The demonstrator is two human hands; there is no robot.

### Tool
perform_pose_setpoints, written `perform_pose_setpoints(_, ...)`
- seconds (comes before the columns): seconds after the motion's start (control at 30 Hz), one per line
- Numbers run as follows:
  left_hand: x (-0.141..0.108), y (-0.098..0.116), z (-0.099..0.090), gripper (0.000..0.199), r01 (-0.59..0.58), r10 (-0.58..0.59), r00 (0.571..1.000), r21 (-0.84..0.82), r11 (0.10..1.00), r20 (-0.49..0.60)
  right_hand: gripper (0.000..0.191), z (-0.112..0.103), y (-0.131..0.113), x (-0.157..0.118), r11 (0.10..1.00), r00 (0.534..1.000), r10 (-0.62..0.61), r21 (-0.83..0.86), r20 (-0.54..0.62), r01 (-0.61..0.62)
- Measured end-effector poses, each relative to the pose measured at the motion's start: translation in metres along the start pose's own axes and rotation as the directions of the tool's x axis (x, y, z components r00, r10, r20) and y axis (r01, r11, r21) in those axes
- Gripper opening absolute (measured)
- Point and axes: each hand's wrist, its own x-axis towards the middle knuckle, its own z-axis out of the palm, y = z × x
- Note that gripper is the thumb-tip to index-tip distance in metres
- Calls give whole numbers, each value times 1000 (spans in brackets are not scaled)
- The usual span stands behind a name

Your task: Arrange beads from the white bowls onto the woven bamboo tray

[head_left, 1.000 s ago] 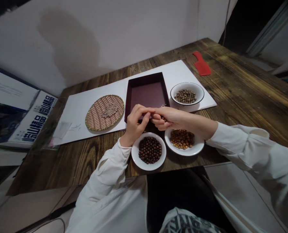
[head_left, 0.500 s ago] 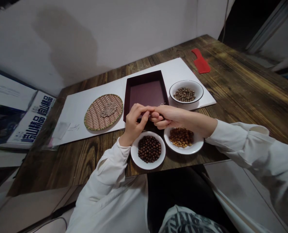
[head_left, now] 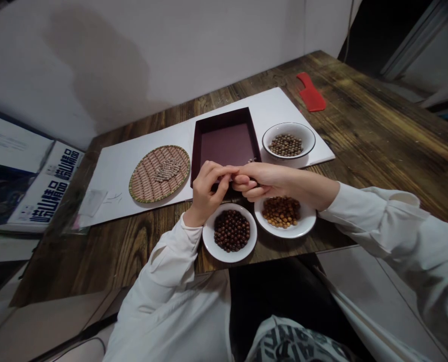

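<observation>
My left hand (head_left: 209,188) and my right hand (head_left: 259,180) meet fingertip to fingertip over the near edge of a dark maroon tray (head_left: 195,151). Both are closed in a pinch, and whatever lies between the fingers is too small or hidden to make out. Below my left hand sits a white plate (head_left: 209,246) of dark brown beads (head_left: 232,231). Under my right wrist is another white plate (head_left: 302,229) with amber-brown beads (head_left: 281,212), partly covered by the hand. A few tiny pale bits lie in the tray beside my right hand.
A round woven mat (head_left: 143,183) carries small greyish pieces (head_left: 168,170) on the left. At right stands a white bowl (head_left: 308,131) of olive-brown beads (head_left: 286,145). White board (head_left: 118,151) lies beneath them. Farther back is a red comb (head_left: 311,94); printed boxes (head_left: 50,201) stand left.
My hands stay pinched together in almost the same place. The whole view has shifted very slightly, and nothing on the table has visibly moved.
</observation>
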Motion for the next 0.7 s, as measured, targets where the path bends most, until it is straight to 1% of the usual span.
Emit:
perform_pose_setpoints(0.1, 0, 1, 0, 17, -16, 16, 1000, 31, 999, 1, 36, -1, 1, -2, 999, 1000, 22, -32, -6, -22)
perform_pose_setpoints(0.23, 1, 2, -1, 17, -33, 32, 999, 35, 999, 14, 28, -2, 4, -4, 998, 1000, -14, -62, 14, 15)
perform_pose_setpoints(0.33, 1, 2, -2, 17, -58, 57, 998, 46, 997, 25, 28, -2, 4, -5, 997, 999, -24, -79, 30, 26)
perform_pose_setpoints(0.4, 1, 2, -3, 18, -93, 90, 995, 72, 993, 40, 31, -1, 4, -5, 997, 999, -17, -78, 44, 20)
perform_pose_setpoints(0.47, 1, 2, -5, 19, -145, 138, 988, 118, 982, 64, 39, -1, 4, -6, 998, 999, -14, -66, 52, 17)
perform_pose_setpoints(0.53, 1, 3, -7, 21, -227, 214, 973, 189, 955, 87, 47, -1, 5, -6, 999, 998, -9, -45, 63, 12)
perform_pose_setpoints(0.63, 1, 5, -8, 24, -376, 357, 927, 293, 879, 119, 49, -3, 7, -5, 1000, 996, 5, -8, 95, -4)
perform_pose_setpoints(0.7, 1, 6, -8, 28, -452, 420, 892, 307, 837, 169, 49, -5, 9, -4, 1000, 994, 2, 16, 105, -4)
